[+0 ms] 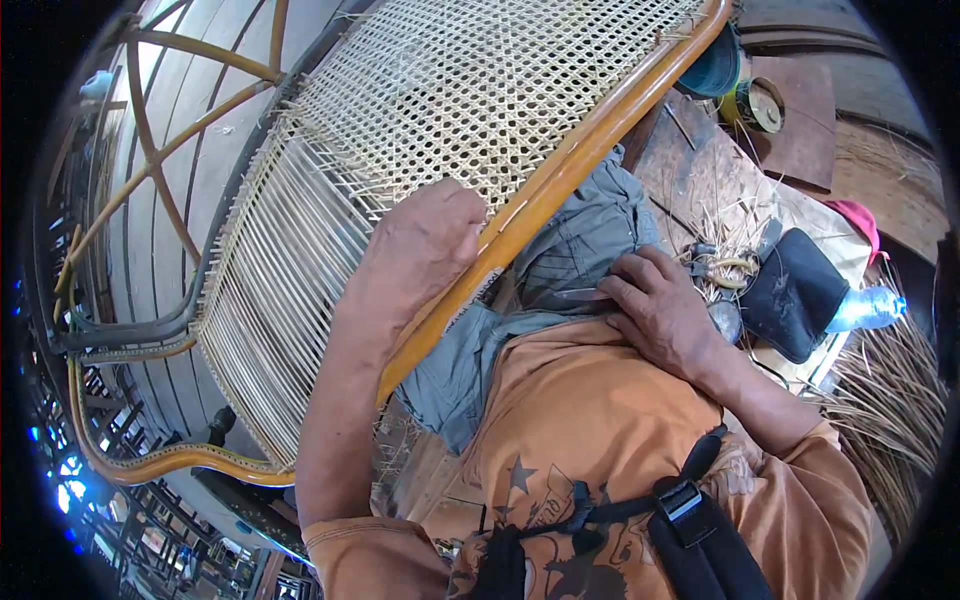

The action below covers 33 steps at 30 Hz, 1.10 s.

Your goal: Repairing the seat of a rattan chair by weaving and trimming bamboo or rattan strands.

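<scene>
A wooden frame (570, 165) with a glossy orange-brown rail slants across my lap. Its upper part carries woven cane mesh (470, 90); lower down, only parallel cane strands (270, 260) are strung across. My left hand (430, 235) is closed at the mesh's lower edge, beside the rail, its fingertips hidden beneath it; what they pinch, if anything, does not show. Over my lap, away from the weave, my right hand (655, 305) is closed around a slim, pointed, blade-like tool (580, 295) whose tip points left.
To the right, a low board (690, 160) bears cane scraps, scissors (730, 270), a black pouch (790, 295) and a clear plastic bottle (868, 308). Cane bundles (890, 390) lie beyond. A tin (765, 105) stands at the upper right. Curved chair parts (150, 160) rise at the left.
</scene>
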Each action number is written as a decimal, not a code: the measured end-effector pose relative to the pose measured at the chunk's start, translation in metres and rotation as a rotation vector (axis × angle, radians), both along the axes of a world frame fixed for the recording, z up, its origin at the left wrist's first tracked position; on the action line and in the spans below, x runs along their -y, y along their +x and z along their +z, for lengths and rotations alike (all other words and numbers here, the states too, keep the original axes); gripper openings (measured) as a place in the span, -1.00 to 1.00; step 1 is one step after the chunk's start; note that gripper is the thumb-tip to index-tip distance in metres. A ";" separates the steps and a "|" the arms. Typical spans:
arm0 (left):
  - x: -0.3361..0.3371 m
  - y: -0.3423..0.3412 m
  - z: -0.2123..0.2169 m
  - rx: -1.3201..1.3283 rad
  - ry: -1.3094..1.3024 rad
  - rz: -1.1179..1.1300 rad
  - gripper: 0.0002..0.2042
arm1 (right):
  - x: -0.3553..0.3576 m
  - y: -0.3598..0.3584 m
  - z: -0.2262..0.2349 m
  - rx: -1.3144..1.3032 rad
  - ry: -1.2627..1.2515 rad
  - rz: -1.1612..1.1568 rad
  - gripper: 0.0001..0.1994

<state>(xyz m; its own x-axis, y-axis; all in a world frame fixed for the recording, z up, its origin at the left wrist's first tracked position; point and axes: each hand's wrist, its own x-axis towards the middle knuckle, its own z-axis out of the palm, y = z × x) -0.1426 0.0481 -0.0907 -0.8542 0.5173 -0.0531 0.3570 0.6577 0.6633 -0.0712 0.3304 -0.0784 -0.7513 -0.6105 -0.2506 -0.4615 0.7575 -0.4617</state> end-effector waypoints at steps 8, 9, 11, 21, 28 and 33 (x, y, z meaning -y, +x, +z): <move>0.006 -0.004 0.000 0.098 0.121 0.006 -0.91 | -0.002 -0.026 -0.004 -0.145 -0.313 -0.169 -0.67; 0.007 -0.004 0.000 0.089 0.129 -0.014 -0.89 | 0.001 -0.033 -0.004 -0.142 -0.317 -0.170 -0.67; 0.007 -0.005 0.005 0.111 0.104 -0.030 -0.88 | 0.004 -0.045 -0.007 -0.006 -0.384 -0.205 -0.73; 0.002 -0.001 0.005 0.178 0.134 0.125 -0.90 | -0.061 -0.109 -0.071 -0.198 -0.265 -0.772 -0.80; -0.004 0.008 0.009 0.171 0.124 0.196 -0.91 | -0.122 -0.144 -0.143 -0.183 0.039 -0.771 -0.83; -0.006 0.012 0.005 0.161 0.091 0.256 -0.92 | -0.140 -0.145 -0.172 -0.329 0.045 -0.819 -0.85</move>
<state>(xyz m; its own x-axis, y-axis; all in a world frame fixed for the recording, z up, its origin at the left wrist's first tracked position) -0.1304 0.0544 -0.0854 -0.9416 0.2955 -0.1613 0.0736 0.6481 0.7580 -0.2157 0.4705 -0.2501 -0.9867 0.1561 0.0445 0.1297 0.9228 -0.3629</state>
